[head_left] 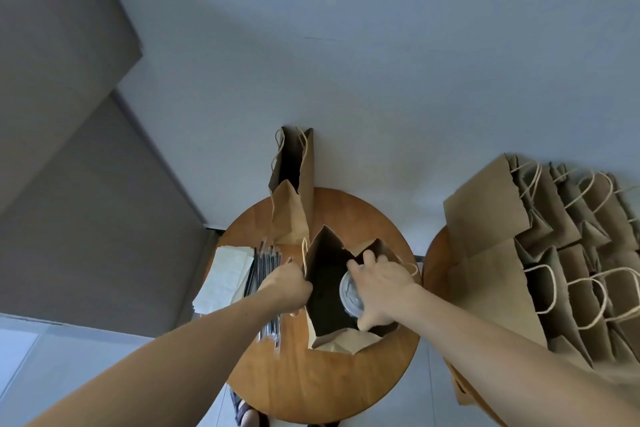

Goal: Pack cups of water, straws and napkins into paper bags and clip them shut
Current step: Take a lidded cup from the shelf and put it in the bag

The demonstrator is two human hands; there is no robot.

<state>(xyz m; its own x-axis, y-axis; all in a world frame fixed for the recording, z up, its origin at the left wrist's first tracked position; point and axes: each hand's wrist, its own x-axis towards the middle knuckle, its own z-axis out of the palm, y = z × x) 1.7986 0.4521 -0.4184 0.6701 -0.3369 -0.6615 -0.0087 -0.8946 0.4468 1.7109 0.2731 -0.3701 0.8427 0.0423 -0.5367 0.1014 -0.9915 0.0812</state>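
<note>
The right hand covers most of the clear lidded plastic cup; the picture's right edge cuts off the standing brown paper bags.

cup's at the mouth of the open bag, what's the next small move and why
Probably lower the cup straight down into the bag until it stands on the bottom, then let go. The right hand grips the cup by its lidded top at the bag's mouth, while the left hand holds the left rim apart, so the path looks clear.
</note>
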